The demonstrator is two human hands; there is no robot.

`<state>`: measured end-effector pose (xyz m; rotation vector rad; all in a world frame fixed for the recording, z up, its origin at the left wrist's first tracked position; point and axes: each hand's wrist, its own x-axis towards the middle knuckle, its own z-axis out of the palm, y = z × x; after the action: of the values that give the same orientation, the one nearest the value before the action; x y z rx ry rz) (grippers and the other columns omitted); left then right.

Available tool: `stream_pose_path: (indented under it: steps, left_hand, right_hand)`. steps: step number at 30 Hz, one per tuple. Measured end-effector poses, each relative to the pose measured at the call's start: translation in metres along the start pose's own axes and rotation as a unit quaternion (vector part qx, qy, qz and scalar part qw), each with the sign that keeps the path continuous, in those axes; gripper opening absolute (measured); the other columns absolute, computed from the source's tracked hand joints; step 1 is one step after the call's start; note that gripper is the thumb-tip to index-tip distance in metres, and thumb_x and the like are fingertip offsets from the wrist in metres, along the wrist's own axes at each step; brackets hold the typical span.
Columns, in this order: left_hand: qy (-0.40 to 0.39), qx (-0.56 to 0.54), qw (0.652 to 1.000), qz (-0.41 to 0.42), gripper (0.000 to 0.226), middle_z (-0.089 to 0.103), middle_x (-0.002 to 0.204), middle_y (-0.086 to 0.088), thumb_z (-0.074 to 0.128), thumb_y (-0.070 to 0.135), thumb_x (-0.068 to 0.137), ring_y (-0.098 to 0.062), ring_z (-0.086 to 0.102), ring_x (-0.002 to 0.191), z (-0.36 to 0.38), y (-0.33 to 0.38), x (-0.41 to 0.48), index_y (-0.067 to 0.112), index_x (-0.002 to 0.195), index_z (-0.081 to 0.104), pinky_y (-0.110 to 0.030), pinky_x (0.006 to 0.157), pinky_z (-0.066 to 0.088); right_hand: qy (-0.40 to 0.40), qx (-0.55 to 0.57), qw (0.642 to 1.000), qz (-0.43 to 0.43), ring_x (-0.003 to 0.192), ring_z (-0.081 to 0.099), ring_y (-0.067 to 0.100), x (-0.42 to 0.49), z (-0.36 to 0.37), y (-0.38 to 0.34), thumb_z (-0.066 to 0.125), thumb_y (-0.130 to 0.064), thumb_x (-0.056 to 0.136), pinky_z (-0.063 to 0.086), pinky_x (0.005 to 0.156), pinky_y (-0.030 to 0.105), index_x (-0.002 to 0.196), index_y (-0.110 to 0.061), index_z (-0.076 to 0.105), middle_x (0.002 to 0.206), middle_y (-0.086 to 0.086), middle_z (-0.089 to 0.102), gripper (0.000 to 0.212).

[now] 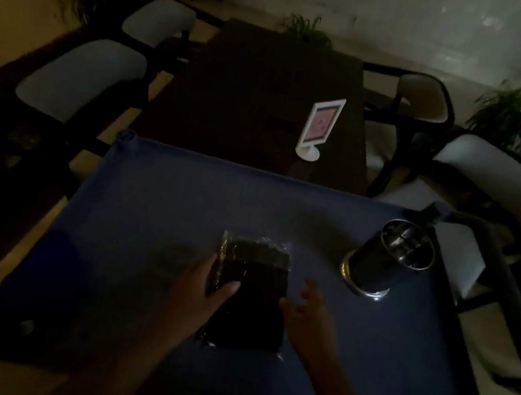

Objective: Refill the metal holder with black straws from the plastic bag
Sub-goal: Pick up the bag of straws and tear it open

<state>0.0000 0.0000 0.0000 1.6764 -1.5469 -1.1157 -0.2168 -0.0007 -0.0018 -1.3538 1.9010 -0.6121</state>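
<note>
Light: the scene was very dim, and fine detail was hard to read.
Plastic bag: the plastic bag (pixel 248 320) lay flat near the middle of the blue tabletop (pixel 152 213), its long side running away from the person.
Black straws: the black straws (pixel 256 254) were packed inside the bag, their ends showing at its far end.
Metal holder: the metal holder (pixel 379 263) stood upright on the tabletop, well to the right of the bag and apart from both hands.
Left hand: the left hand (pixel 200 291) was at the bag's left edge with its thumb laid across the top. I could not tell whether it gripped the bag or only rested on it.
Right hand: the right hand (pixel 308 313) was just beside the bag's right edge, fingers loosely spread and holding nothing. Contact with the bag could not be made out.
Beyond: a dark table (pixel 253 91) carried a white card stand (pixel 320 127), with padded chairs (pixel 81 78) on either side.
</note>
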Motion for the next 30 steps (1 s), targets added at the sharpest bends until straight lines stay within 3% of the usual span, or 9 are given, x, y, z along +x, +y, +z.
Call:
stream_pose_path:
  steps: [3, 6, 8, 11, 13, 15, 18, 24, 30]
  left_hand:
    - [0.012, -0.048, 0.997, -0.063, 0.086, 0.041, 0.127, 0.023, 0.049, 0.087, 0.064, 0.016, 0.047, 0.102, 0.004, -0.004, 0.004, 0.048, 0.139, 0.033, -0.01, 0.076, 0.038]
    - [0.009, -0.087, 0.99, -0.111, 0.052, 0.049, 0.115, 0.032, 0.055, 0.084, 0.066, 0.022, 0.056, 0.09, 0.01, -0.003, 0.01, 0.078, 0.113, 0.032, -0.011, 0.07, 0.042]
    - [0.023, -0.139, 0.979, -0.147, 0.056, 0.058, 0.127, 0.014, 0.061, 0.066, 0.08, 0.01, 0.06, 0.094, 0.013, 0.002, 0.013, 0.057, 0.131, 0.041, -0.018, 0.072, 0.049]
    - [0.066, -0.231, 0.938, -0.249, 0.061, 0.052, 0.141, -0.008, 0.063, 0.044, 0.091, -0.022, 0.055, 0.118, 0.017, 0.005, 0.019, 0.02, 0.143, 0.042, -0.046, 0.098, 0.049]
    - [0.075, -0.276, 0.914, -0.287, 0.049, 0.058, 0.133, -0.007, 0.062, 0.037, 0.093, -0.026, 0.056, 0.118, 0.018, 0.008, 0.022, 0.016, 0.136, 0.05, -0.046, 0.096, 0.048]
    - [0.076, -0.306, 0.9, -0.3, 0.023, 0.067, 0.114, -0.007, 0.062, 0.031, 0.094, -0.023, 0.064, 0.101, 0.017, 0.012, 0.023, 0.016, 0.11, 0.064, -0.038, 0.079, 0.051]
    - [0.082, -0.324, 0.89, -0.31, 0.017, 0.072, 0.092, -0.009, 0.063, 0.025, 0.094, -0.019, 0.068, 0.078, 0.021, 0.013, 0.025, 0.011, 0.086, 0.066, -0.029, 0.06, 0.047]
    - [0.031, -0.348, 0.877, -0.331, 0.021, 0.077, 0.095, -0.019, 0.071, 0.021, 0.088, -0.033, 0.076, 0.085, 0.029, 0.007, 0.021, 0.003, 0.099, 0.073, -0.044, 0.076, 0.06]
    - [0.018, -0.348, 0.88, -0.323, 0.017, 0.078, 0.09, -0.019, 0.075, 0.011, 0.084, -0.035, 0.076, 0.082, 0.04, 0.005, 0.014, 0.001, 0.098, 0.073, -0.047, 0.077, 0.061]
  right_hand:
    - [-0.005, 0.029, 0.999, 0.033, 0.103, 0.067, 0.025, 0.012, 0.004, 0.003, 0.067, -0.027, 0.089, 0.057, 0.082, 0.041, 0.142, -0.017, 0.038, 0.118, 0.006, 0.065, 0.061]
    - [-0.023, 0.06, 0.997, 0.048, 0.087, 0.066, 0.007, 0.022, 0.004, 0.008, 0.067, -0.022, 0.09, 0.053, 0.072, 0.025, 0.132, -0.019, 0.049, 0.112, 0.0, 0.068, 0.046]
    - [-0.029, 0.059, 0.997, 0.043, 0.101, 0.066, 0.021, 0.028, 0.005, 0.008, 0.066, -0.018, 0.091, 0.052, 0.086, 0.034, 0.114, -0.026, 0.06, 0.126, 0.009, 0.064, 0.025]
    - [-0.034, 0.1, 0.993, 0.058, 0.105, 0.063, 0.028, 0.035, 0.007, 0.01, 0.065, -0.013, 0.091, 0.052, 0.094, 0.047, 0.104, -0.021, 0.064, 0.13, 0.016, 0.06, 0.016]
    - [-0.039, 0.146, 0.985, 0.081, 0.101, 0.063, 0.028, 0.036, 0.009, 0.01, 0.065, -0.01, 0.091, 0.052, 0.093, 0.052, 0.099, -0.02, 0.061, 0.124, 0.017, 0.062, 0.013]
    - [-0.044, 0.168, 0.98, 0.096, 0.094, 0.066, 0.027, 0.04, 0.011, 0.013, 0.064, -0.009, 0.091, 0.055, 0.089, 0.052, 0.094, -0.022, 0.059, 0.109, 0.01, 0.065, 0.014]
    - [-0.079, 0.209, 0.967, 0.122, 0.079, 0.071, 0.019, 0.042, 0.014, 0.012, 0.062, -0.007, 0.09, 0.059, 0.071, 0.039, 0.097, -0.014, 0.067, 0.088, 0.007, 0.07, 0.011]
    - [-0.12, 0.27, 0.944, 0.15, 0.093, 0.072, 0.027, 0.036, 0.014, 0.012, 0.062, -0.008, 0.092, 0.058, 0.088, 0.048, 0.098, -0.02, 0.072, 0.1, 0.011, 0.075, 0.017]
    - [-0.162, 0.32, 0.915, 0.182, 0.098, 0.071, 0.038, 0.029, 0.016, 0.014, 0.064, -0.01, 0.092, 0.054, 0.095, 0.055, 0.108, -0.002, 0.071, 0.105, 0.022, 0.074, 0.019]
